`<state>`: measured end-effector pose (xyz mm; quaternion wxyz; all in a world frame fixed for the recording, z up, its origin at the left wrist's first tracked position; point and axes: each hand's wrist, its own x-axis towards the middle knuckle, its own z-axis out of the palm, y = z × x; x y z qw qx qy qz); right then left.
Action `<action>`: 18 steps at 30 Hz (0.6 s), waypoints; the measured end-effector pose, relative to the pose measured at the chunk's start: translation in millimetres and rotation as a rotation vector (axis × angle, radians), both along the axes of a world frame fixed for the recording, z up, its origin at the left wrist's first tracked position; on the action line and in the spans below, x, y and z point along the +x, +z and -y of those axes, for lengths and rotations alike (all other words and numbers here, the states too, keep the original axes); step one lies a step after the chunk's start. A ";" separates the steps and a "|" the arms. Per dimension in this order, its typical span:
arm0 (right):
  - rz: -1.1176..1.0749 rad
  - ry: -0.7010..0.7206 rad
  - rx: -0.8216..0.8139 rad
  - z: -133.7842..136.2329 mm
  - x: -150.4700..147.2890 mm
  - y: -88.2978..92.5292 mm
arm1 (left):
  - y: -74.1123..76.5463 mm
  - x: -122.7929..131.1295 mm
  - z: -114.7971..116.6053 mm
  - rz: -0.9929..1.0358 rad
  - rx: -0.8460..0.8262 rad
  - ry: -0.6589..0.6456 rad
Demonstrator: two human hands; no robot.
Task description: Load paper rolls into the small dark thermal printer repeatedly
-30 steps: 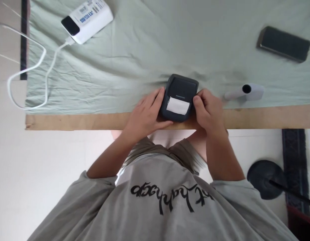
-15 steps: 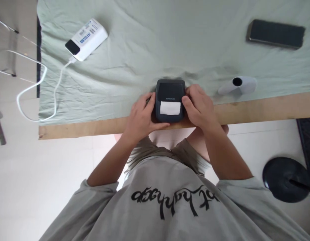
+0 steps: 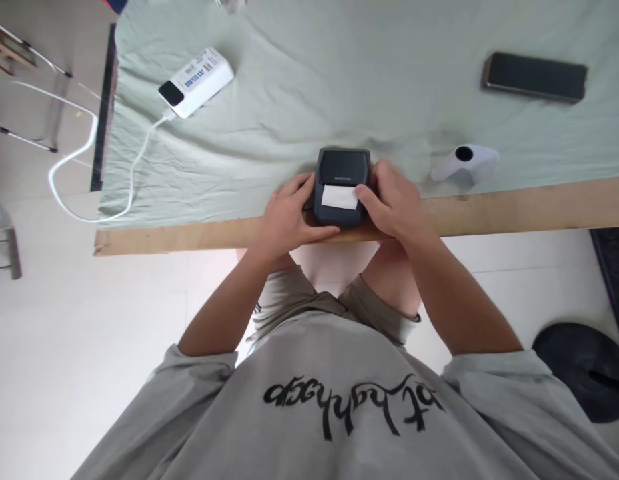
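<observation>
A small dark label printer (image 3: 343,164) sits at the table's front edge with a white paper label (image 3: 338,197) coming out of its slot. My left hand (image 3: 288,215) holds the printer along its left side, the thumb stretched across its near edge. Against the right side rest the curled fingers of my right hand (image 3: 395,201). The right thumb presses on the right end of the paper. Part of the printer's right side is hidden behind that hand.
A white power bank (image 3: 202,83) with a plugged-in white cable (image 3: 139,160) lies at the back left. To the right, a white handheld scanner-like device (image 3: 469,165) stands near a black phone-shaped object (image 3: 535,77). Green cloth covers the table, whose wooden edge (image 3: 514,205) shows.
My right thumb has moved from the printer's right edge onto the paper. The left hand keeps its hold. The whole view has shifted slightly.
</observation>
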<state>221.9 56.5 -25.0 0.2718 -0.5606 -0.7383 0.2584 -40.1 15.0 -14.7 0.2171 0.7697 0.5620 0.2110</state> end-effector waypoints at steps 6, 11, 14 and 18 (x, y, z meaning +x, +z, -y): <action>-0.158 -0.011 -0.020 -11.2 0.4 17.6 | -0.4 2.3 2.3 -0.045 -0.002 0.022; -0.234 -0.020 0.050 -22.3 -10.6 55.1 | 5.8 3.8 4.0 -0.088 -0.001 -0.004; -0.065 0.012 0.138 -25.5 -15.4 64.3 | 7.2 3.6 4.1 -0.101 -0.012 0.019; 0.102 0.134 0.123 -36.8 -14.8 58.4 | 8.4 -1.1 1.5 -0.088 -0.007 -0.019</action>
